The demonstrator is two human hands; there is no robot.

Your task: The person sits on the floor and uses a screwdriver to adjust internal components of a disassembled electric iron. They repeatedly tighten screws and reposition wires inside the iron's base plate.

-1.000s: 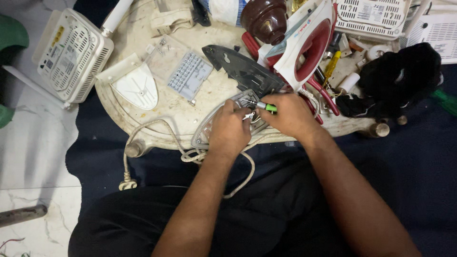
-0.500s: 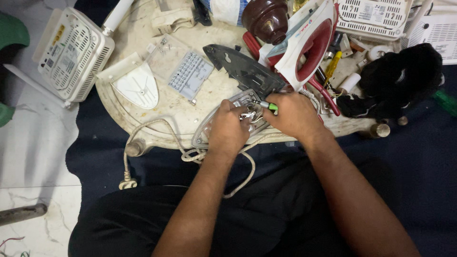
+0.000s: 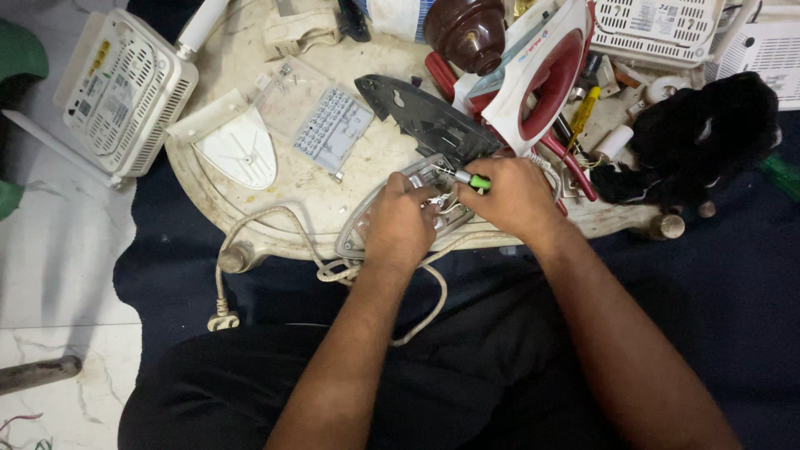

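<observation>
My left hand point(image 3: 398, 223) grips the opened base of a clothes iron point(image 3: 367, 227), a metal soleplate with wiring inside, lying at the near edge of a low cream table point(image 3: 250, 212). My right hand point(image 3: 515, 198) is closed around a green-handled screwdriver point(image 3: 475, 179), its tip pointing left into the wiring of the iron base. The iron's cream power cord point(image 3: 250, 242) loops off the table's edge to a plug point(image 3: 222, 320) on the dark cloth.
On the table lie a dark grey soleplate cover point(image 3: 425, 121), a white pointed iron cover point(image 3: 237, 150), a clear blister pack point(image 3: 333, 129), a red and white iron body point(image 3: 542, 71) and a brown dome. White vented boxes point(image 3: 117, 92) stand left and top right. A black cloth point(image 3: 692, 137) is right.
Both hands have stayed on the iron base; the screwdriver tip has shifted slightly within the wiring.
</observation>
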